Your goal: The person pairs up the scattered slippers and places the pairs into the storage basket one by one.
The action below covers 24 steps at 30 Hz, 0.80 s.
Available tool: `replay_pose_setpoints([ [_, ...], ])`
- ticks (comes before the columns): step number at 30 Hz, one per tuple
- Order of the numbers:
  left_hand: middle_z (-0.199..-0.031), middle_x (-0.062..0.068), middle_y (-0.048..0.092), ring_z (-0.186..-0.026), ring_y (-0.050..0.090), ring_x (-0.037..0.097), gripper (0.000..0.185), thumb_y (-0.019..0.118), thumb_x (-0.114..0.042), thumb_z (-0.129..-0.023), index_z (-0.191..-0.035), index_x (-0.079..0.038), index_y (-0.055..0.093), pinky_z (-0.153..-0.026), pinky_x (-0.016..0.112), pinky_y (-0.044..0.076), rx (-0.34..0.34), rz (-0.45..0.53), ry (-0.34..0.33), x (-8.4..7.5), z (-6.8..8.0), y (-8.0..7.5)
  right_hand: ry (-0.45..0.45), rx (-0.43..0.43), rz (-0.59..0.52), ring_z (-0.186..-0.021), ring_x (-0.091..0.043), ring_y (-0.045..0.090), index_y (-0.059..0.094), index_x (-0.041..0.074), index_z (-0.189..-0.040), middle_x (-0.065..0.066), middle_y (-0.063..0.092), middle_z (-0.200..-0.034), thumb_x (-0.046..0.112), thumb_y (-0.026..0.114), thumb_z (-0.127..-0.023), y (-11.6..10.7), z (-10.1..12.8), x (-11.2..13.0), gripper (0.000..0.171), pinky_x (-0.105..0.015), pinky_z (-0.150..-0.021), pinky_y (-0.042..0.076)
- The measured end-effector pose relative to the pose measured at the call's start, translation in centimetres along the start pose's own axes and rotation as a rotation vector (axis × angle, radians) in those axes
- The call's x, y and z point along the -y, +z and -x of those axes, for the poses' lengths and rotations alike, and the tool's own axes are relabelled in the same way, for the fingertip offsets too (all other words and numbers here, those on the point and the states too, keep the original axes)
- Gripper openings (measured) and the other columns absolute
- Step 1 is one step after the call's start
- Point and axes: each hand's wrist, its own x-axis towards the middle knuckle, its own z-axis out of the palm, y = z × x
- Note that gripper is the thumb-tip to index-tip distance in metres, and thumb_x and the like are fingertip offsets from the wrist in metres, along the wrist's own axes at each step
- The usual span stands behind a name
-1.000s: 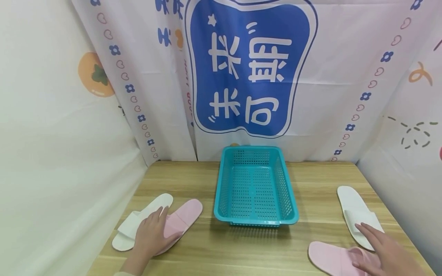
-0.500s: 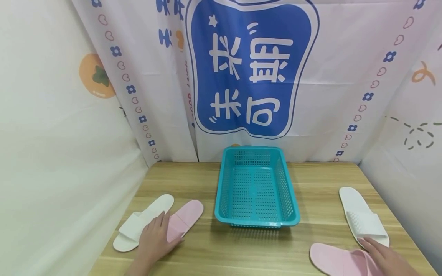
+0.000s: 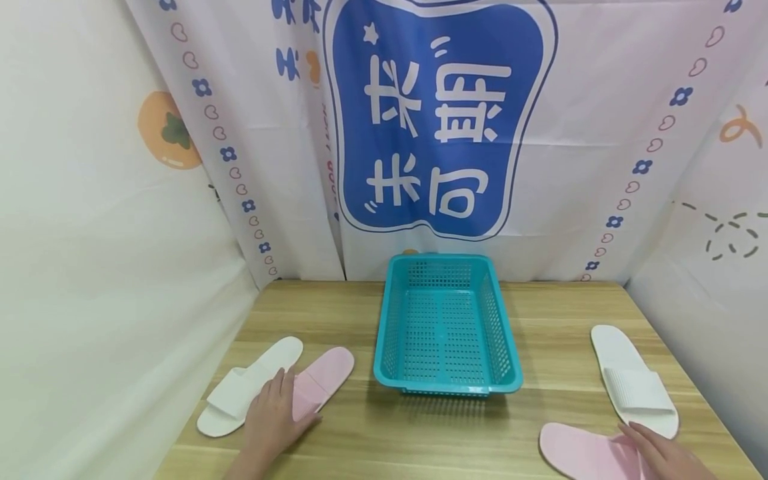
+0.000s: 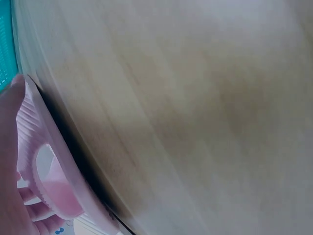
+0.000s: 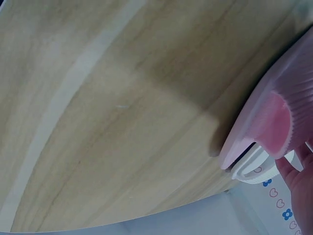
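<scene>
On the left of the table, my left hand lies over a pink slipper, its thumb stretched across to the sole's right edge. The left wrist view has the thumb along the slipper's side, with the other fingers beyond the strap. A white slipper lies just left of it. At the lower right, my right hand reaches over another pink slipper, covering part of its strap. Fingertips touch the strap's far side in the right wrist view; the right thumb is hidden. Beyond lies a second white slipper.
A turquoise plastic basket stands at the back middle of the wooden table. A printed curtain hangs behind the table's back edge. White cloth walls close in both sides.
My right hand has come down and left onto the right pink slipper, uncovering more of the white one. My left hand has shifted slightly to the right. The slippers stay in place.
</scene>
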Motion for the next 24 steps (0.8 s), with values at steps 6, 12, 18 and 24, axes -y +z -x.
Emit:
replay_pose_setpoints([
  [6, -0.115, 0.034, 0.057, -0.088, 0.060, 0.046, 0.115, 0.084, -0.063, -0.052, -0.129, 0.013, 0.048, -0.062, 0.055, 0.053, 0.032, -0.026, -0.069, -0.4, 0.3, -0.3, 0.004, -0.001, -0.007, -0.078, -0.019, 0.063, 0.040, 0.028, -0.144, 0.034, 0.023, -0.138, 0.050, 0.089, -0.046, 0.0, 0.3, 0.5, 0.111, -0.032, -0.054, 0.050],
  [12, -0.116, 0.035, 0.056, -0.089, 0.059, 0.047, 0.119, 0.084, -0.064, -0.052, -0.131, 0.016, 0.045, -0.064, 0.056, 0.052, 0.076, -0.055, -0.141, -0.6, 0.6, -0.1, 0.054, 0.005, 0.018, -0.082, -0.019, 0.063, 0.044, 0.020, -0.138, 0.028, 0.034, -0.132, 0.053, 0.089, -0.046, 0.0, 0.5, 0.8, 0.108, -0.034, -0.057, 0.051],
  [18, -0.116, 0.035, 0.055, -0.090, 0.058, 0.048, 0.121, 0.082, -0.066, -0.053, -0.132, 0.017, 0.043, -0.065, 0.056, 0.052, 0.105, -0.065, -0.169, -0.6, 0.7, 0.2, 0.091, -0.004, 0.050, -0.082, -0.019, 0.063, 0.038, 0.032, -0.142, 0.013, 0.050, -0.116, 0.056, 0.088, -0.046, 0.3, 0.8, 1.0, 0.111, -0.035, -0.060, 0.052],
  [24, -0.111, 0.035, 0.056, -0.089, 0.058, 0.048, 0.122, 0.083, -0.066, -0.051, -0.130, 0.018, 0.043, -0.067, 0.056, 0.052, 0.077, -0.071, -0.148, -0.5, 0.6, 0.3, 0.098, -0.052, 0.077, -0.080, -0.026, 0.064, 0.039, 0.022, -0.142, -0.002, 0.058, -0.107, 0.061, 0.086, -0.043, 0.3, 1.0, 1.4, 0.117, -0.034, -0.062, 0.051],
])
